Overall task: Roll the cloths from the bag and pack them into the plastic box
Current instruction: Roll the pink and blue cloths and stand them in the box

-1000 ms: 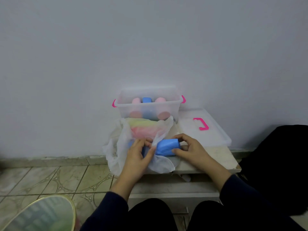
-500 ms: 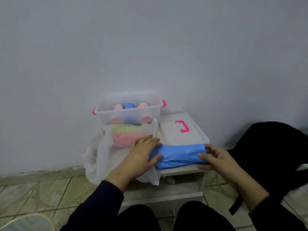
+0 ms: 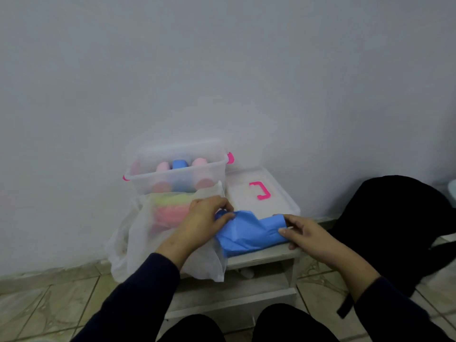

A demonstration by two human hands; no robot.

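Blue cloth (image 3: 249,232) now lies spread out on the tabletop (image 3: 261,254), just beside the white bag (image 3: 148,233), no longer a tight bundle as it was a second ago. Both hands are apart, the left hand (image 3: 207,218) and right hand (image 3: 302,232) each pinching one end. It looks ready to roll, then go in the plastic box (image 3: 177,174).

A plain, pale grey-white wall (image 3: 222,70) fills the upper two thirds of the frame, evenly and softly lit, with a faint shadow toward the right. Along its foot runs a light skirting strip (image 3: 49,274). The floor (image 3: 49,309) across the bottom of the frame is laid with glossy beige-green tiles bearing curved marbled lines. At lower centre stands a small white surface (image 3: 261,255) with an open shelf beneath. A black mass (image 3: 394,218) sits at the right edge.
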